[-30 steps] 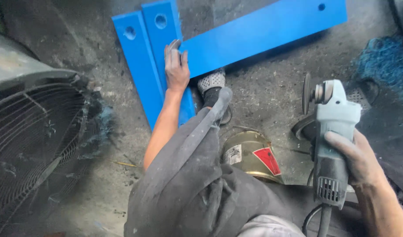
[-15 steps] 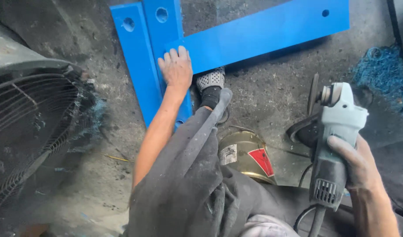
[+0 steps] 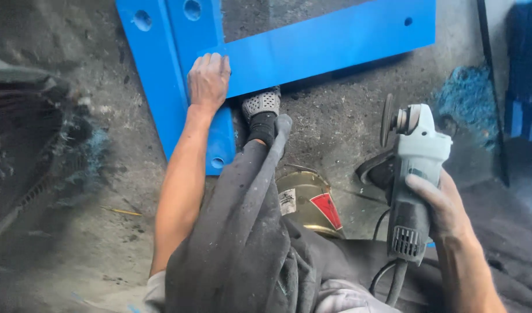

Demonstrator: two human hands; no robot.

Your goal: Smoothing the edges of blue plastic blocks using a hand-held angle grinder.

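Note:
My left hand [image 3: 208,81] lies flat, fingers together, on a blue painted metal frame [image 3: 312,43] that rests on the concrete floor. The frame is made of flat bars with round holes, two running toward me and one crossing to the right. My right hand [image 3: 443,206] grips the body of a pale grey angle grinder [image 3: 414,168], its disc [image 3: 386,119] raised above the floor and away from the frame. My foot in a grey shoe [image 3: 261,107] presses against the frame's edge, just right of my left hand.
A round gold-coloured tin [image 3: 306,203] with a red diamond label sits under my bent leg. A large fan with a wire guard [image 3: 28,145] stands at the left. Blue rag or fibre [image 3: 466,104] lies at the right. The grinder's black cord [image 3: 387,275] trails toward me.
My left hand has settled flat on the blue frame. The view has shifted closer, and the grinder sits a little lower and nearer the frame's right side.

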